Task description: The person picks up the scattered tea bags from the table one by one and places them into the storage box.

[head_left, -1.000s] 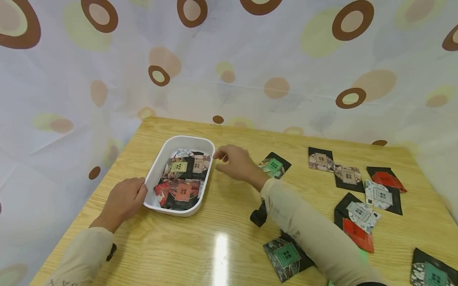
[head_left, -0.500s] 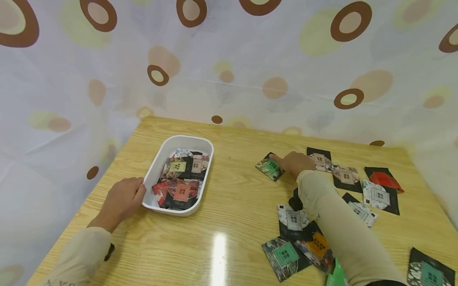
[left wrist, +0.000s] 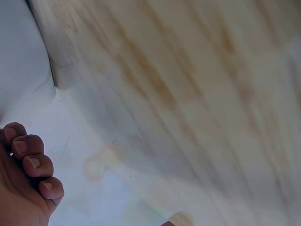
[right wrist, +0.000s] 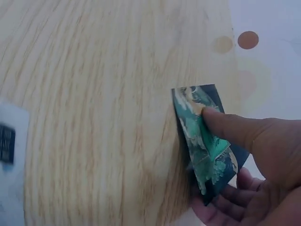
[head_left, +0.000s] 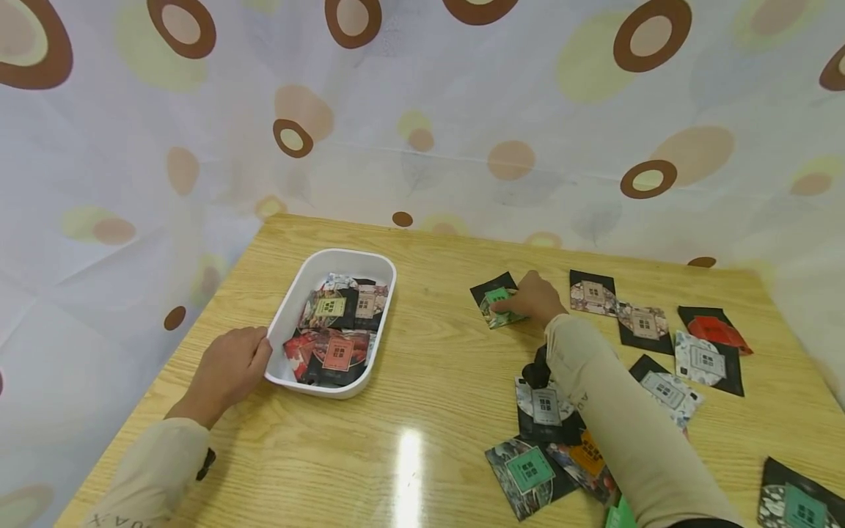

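Observation:
In the head view, my right hand pinches a small black sachet with a green label at the middle back of the wooden table. The right wrist view shows the thumb lying over the printed face of this sachet, with the other fingers curled beneath. The sachet bends a little in the grasp. My left hand holds the near-left corner of a white plastic tray, thumb at the rim. Its curled fingers show in the left wrist view. Inside the tray lie several sachets with red, pink and yellow labels.
Several more sachets lie on the table: a pink-labelled one at the back right, a red one, a green-labelled one near the front. A spotted curtain hangs behind the table.
My right hand has moved right from the tray's rim to the green-labelled sachet, touched it, and now pinches it with one side lifted. The left hand stays at the tray.

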A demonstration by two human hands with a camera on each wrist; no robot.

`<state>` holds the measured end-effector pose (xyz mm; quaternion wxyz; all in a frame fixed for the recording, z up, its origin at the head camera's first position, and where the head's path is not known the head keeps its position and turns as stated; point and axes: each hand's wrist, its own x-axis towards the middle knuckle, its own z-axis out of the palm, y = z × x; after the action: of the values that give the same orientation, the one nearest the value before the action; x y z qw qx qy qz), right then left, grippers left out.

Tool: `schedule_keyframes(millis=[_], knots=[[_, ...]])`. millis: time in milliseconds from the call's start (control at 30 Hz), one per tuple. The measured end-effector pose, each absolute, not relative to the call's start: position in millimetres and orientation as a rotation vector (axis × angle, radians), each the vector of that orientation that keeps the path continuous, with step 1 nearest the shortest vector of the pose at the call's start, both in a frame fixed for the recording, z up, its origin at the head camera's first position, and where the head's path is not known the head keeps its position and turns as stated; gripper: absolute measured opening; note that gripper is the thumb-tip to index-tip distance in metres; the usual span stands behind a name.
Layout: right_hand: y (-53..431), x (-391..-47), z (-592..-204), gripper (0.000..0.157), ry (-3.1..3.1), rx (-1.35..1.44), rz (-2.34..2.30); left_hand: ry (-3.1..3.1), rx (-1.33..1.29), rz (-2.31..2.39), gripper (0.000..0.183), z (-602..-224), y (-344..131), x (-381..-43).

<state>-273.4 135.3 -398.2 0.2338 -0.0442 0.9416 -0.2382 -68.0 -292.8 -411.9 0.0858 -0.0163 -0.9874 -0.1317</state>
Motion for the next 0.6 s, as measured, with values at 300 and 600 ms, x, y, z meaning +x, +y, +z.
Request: schedule_keyframes(millis=[300, 600], knots=[[114, -275, -390, 0.070, 2.145, -0.130, -1.246, -2.945, -0.061, -0.403, 0.033, -414, -294, -69], [27, -248, -347, 0.049, 1.972, -0.185, -1.476, -2.956, -0.072, -0.389, 0.032, -413, -291, -75]])
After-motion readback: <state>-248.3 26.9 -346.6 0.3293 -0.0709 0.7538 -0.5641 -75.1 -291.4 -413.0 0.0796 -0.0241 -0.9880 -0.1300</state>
